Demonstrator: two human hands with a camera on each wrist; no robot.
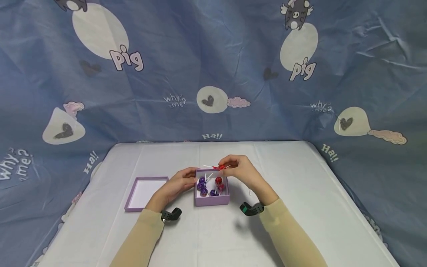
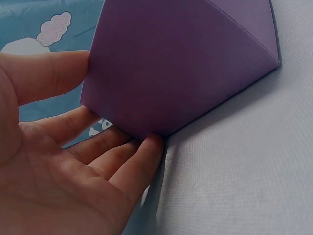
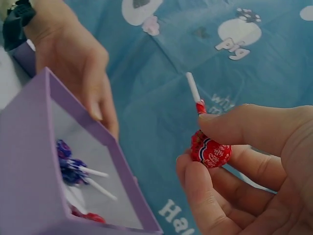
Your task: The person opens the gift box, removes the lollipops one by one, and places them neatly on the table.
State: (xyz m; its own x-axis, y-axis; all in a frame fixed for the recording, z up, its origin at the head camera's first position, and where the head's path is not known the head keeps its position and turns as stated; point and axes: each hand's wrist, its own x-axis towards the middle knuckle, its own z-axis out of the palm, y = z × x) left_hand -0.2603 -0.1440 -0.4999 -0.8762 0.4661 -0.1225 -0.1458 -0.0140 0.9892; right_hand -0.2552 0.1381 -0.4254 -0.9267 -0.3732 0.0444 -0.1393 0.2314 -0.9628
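The right hand (image 1: 240, 168) pinches a red-wrapped lollipop (image 3: 211, 149) between thumb and fingers, just above the box's far rim, toward 1 o'clock from the box's middle. In the head view the lollipop's long axis lies nearly level, its white stick pointing to 9 o'clock; in the right wrist view the stick points to about 11 o'clock, with the wrapped ball at the lower end. The left hand (image 1: 178, 183) grips the purple box (image 1: 212, 200) at its far left corner, at 10 o'clock, thumb and fingers set apart around the edges. The two hands are apart from each other.

The box stands upright with its open side facing up. Inside, purple lollipops (image 1: 201, 185) cluster toward 9 o'clock, with two white sticks beside them pointing between 12 and 1. Red lollipops (image 1: 218, 181) lie toward 3 o'clock, and another purple one sits near 6.

A shallow purple-edged lid (image 1: 146, 193) lies at 9 o'clock from the box, partly behind the left hand. Everything rests on a white worktop (image 1: 193, 237). At 12 o'clock, beyond its far edge, hangs a blue printed backdrop (image 1: 200, 63).
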